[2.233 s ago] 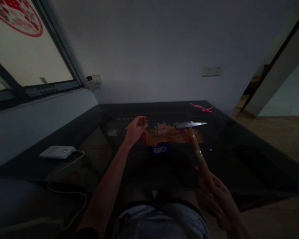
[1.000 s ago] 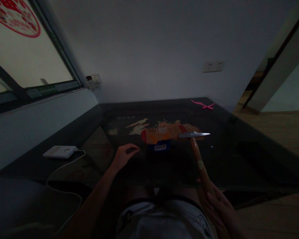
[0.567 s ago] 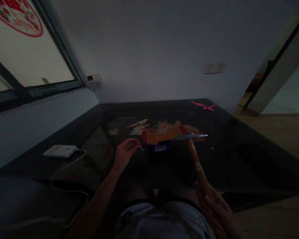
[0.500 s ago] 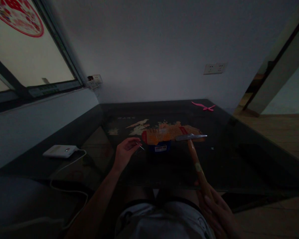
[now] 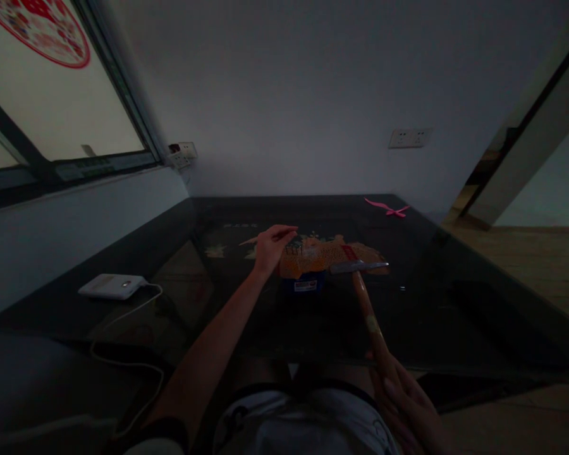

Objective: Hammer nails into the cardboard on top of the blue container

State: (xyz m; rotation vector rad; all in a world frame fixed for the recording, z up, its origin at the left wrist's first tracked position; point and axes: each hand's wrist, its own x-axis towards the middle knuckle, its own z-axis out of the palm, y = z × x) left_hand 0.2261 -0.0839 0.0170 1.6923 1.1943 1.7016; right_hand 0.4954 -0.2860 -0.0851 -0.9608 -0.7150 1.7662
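Observation:
My right hand (image 5: pixel 403 395) is wrapped round the wooden handle of a hammer (image 5: pixel 370 316), whose metal head lies over the right part of an orange netted item with red bands (image 5: pixel 322 256). Beneath that item is a blue container (image 5: pixel 305 284) with a white label. My left hand (image 5: pixel 272 246) is at the left end of the orange item, thumb and fingers pinched together. Whatever is between those fingertips is too small and dark to make out.
A white power bank (image 5: pixel 112 286) with a white cable lies on the left of the dark glossy table (image 5: pixel 246 316). A pink strap (image 5: pixel 389 208) is at the back right. A small shiny bit (image 5: pixel 402 288) lies right of the hammer.
My left hand has moved forward and right, up to the orange item's left end; the thin metal piece it held no longer shows. The hammer has shifted slightly left.

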